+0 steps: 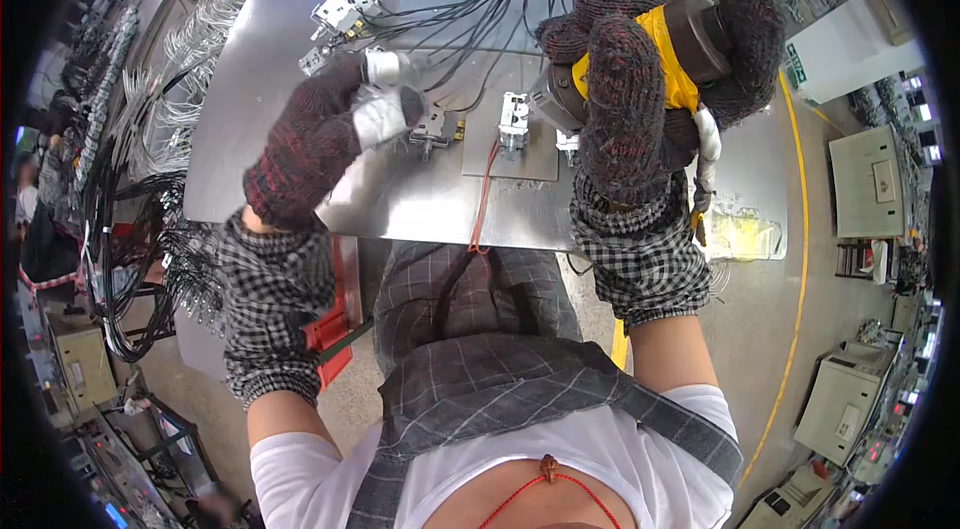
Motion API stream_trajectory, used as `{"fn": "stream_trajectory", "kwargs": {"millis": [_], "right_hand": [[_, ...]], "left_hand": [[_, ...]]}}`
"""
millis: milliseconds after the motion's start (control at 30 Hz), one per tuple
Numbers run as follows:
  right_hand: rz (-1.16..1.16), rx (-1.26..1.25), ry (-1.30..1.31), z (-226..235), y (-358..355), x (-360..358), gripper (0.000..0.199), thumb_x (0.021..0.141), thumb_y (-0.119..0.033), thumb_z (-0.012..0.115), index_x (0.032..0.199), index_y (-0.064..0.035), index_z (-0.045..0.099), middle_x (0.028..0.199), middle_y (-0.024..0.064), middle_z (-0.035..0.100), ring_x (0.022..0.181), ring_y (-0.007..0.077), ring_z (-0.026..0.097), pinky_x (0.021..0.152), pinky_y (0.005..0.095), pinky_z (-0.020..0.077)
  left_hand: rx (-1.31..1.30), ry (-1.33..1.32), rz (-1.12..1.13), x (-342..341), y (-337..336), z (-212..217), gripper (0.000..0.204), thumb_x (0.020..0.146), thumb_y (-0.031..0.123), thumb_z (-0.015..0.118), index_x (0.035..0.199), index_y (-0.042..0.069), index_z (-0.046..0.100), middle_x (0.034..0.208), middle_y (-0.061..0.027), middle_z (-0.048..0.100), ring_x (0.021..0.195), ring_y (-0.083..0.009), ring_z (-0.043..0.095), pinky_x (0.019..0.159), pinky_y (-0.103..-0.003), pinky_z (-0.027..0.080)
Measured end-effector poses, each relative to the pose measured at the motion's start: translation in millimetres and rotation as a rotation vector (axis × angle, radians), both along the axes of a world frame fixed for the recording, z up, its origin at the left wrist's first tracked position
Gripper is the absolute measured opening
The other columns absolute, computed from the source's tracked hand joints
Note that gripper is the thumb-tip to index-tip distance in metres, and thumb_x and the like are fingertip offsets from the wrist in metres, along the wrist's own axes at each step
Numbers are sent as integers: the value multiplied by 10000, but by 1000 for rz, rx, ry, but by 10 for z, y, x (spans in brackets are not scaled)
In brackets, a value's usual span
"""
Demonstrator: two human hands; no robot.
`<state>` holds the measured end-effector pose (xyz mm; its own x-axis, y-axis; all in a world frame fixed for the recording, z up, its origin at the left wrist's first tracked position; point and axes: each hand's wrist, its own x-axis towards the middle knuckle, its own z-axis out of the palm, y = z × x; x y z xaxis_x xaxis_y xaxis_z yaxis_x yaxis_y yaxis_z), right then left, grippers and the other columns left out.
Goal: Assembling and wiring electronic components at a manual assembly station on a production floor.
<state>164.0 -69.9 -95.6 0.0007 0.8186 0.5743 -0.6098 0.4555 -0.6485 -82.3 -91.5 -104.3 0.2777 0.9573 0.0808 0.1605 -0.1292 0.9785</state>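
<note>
In the head view, the right hand (640, 89), in a dark knitted glove, was wrapped tightly round a yellow and brown power driver (680, 59) in the upper right of the frame, its nose pointing left and down toward a small white connector block (514, 119) that sat on a grey plate (535, 164) at the middle of the bench (260, 79). The left hand (320, 129), gloved the same way with white tape on the fingertips (385, 114), was closed on a small metal part (432, 129) just left of that plate; how firmly it gripped could not be told, since the glove hid the pinch.

The driver looked heavy and rigid (a full-fist grip round the body suited it), and the knit glove probably kept it from slipping. The connector block appeared light, hard plastic, likely brittle at its edges, so it was best held by its sides rather than its terminals. A red wire (483, 199) ran from the block down over the bench's near edge; it seemed thin and limp, easily snagged. Black cables (470, 9) fanned from a hole at the upper middle, flexible and loose. More white blocks (340, 14) lay at the upper left, well apart from both hands. A clear bag (745, 229) rested at the bench's right edge.
</note>
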Motion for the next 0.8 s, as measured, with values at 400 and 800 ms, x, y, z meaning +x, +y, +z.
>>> {"fn": "stream_trajectory", "kwargs": {"millis": [400,800], "right_hand": [[378,-192,287,1,24,159,482,1017,-356,454,1320,16,413,1073,243,622,832,348,677,729,436,609],[-455,397,-17,119,283,256,481,960,-160,583,1376,-103,348,917,219,655,643,253,667,595,415,603]], "left_hand": [[565,144,76,584,-96,-436,696,748,171,819,1342,26,485,1154,-181,614,1049,-237,650,838,-353,550],[189,22,-159,674,214,-419,602,783,99,766,1321,-5,519,1095,-136,660,927,-204,675,818,-306,559]]}}
